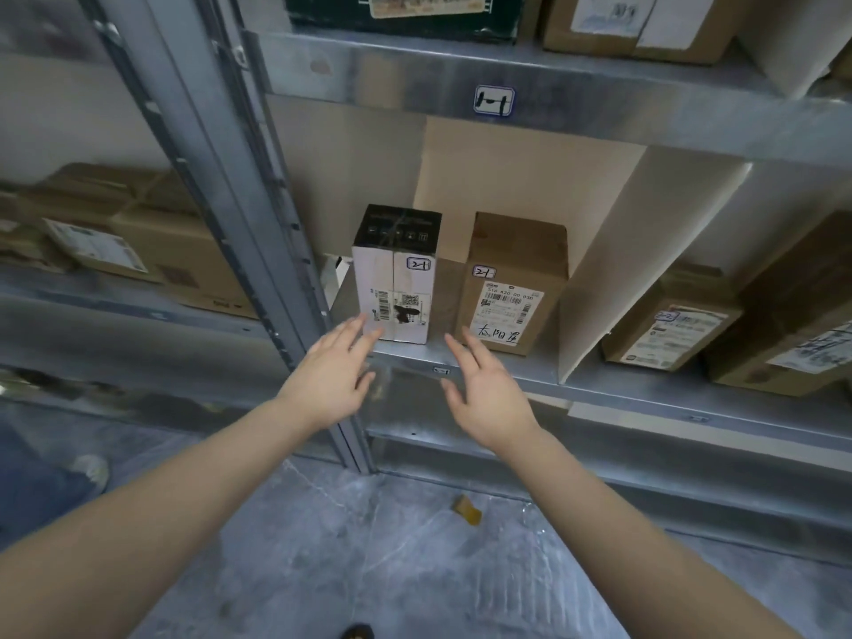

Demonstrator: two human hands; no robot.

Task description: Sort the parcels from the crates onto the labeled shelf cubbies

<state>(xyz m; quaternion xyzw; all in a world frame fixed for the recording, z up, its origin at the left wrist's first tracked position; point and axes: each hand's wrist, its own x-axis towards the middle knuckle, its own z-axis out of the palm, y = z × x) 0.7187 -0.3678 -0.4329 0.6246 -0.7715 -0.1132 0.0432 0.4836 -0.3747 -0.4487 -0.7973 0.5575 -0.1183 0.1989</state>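
Beyond the left hand [329,375] and right hand [488,394], both spread and empty, the white, black-topped cardboard parcel [396,288] stands upright near the grey metal shelf [530,371]'s front lip, left of a brown cardboard box [511,288]. It would sit safer nudged squarely back.

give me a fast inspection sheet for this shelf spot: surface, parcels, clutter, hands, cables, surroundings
surface: metal shelf, with a cardboard divider on the cubby's right
job's things: white and black parcel and brown parcel stand upright, apart, both marked 2-1
clutter: yellowish scrap on the floor
hands: left hand open, fingertips by the white and black parcel's lower corner, contact unclear; right hand open, holding nothing
cables: nothing seen
surroundings: shelf tag reading 1-1 above; boxes in the next cubby
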